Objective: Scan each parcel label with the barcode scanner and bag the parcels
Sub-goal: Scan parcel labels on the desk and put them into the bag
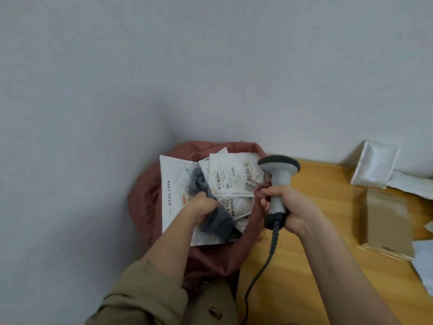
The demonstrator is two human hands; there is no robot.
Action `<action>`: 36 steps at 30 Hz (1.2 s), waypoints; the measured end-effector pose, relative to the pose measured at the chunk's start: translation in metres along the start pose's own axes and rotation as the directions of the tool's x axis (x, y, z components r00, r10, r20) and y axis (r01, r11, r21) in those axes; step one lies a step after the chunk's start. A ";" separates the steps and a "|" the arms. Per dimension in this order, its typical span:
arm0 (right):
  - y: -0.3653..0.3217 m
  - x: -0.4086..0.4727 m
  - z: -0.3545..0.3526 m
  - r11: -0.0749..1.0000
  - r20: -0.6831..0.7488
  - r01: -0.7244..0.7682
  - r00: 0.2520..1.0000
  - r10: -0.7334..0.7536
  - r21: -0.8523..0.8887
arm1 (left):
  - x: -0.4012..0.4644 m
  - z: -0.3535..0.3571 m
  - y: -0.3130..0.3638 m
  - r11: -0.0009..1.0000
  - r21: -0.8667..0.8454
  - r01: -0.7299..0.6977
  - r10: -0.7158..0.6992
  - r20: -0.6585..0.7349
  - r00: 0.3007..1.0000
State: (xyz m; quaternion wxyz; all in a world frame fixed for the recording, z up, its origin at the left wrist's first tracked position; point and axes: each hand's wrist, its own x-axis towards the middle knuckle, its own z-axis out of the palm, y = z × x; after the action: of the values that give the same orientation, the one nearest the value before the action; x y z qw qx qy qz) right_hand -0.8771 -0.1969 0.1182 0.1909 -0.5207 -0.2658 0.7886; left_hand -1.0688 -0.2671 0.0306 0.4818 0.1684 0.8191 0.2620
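A reddish-brown cloth bag (143, 202) stands open at the left end of the wooden table (323, 207). Several white parcels with barcode labels (232, 177) fill it. My left hand (203, 206) is inside the bag and grips a grey soft parcel (216, 222) lying on a large white mailer (173, 198). My right hand (285, 207) holds the grey barcode scanner (278, 181) by its handle, upright at the bag's right rim. The scanner's dark cable (262, 266) runs down toward me.
A white padded mailer (375, 168) leans against the wall at the back right. A flat brown cardboard box (386, 224) lies on the table to the right, with white parcels (424, 261) at the right edge. A pale wall stands behind.
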 end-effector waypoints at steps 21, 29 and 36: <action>0.012 0.007 0.004 1.000 -0.062 -0.015 0.998 0.016 0.004 | 0.016 -0.046 -0.052 0.992 0.003 -0.127 0.118 -0.373 0.920; 0.012 0.004 -0.005 1.000 -0.106 -0.009 0.994 0.011 0.020 | 0.016 -0.054 -0.073 0.997 0.071 -0.006 0.039 -0.484 0.874; 0.012 0.004 -0.008 0.999 -0.115 -0.036 0.993 0.038 0.021 | 0.022 -0.061 -0.086 0.992 -0.122 -0.022 -0.031 -0.417 0.908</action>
State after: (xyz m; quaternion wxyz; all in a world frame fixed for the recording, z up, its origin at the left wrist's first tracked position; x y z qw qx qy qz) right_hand -0.8713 -0.2029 0.1054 0.1961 -0.5683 -0.2373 0.7631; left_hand -1.1350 -0.3412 -0.0120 0.3053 0.0763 0.8857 0.3413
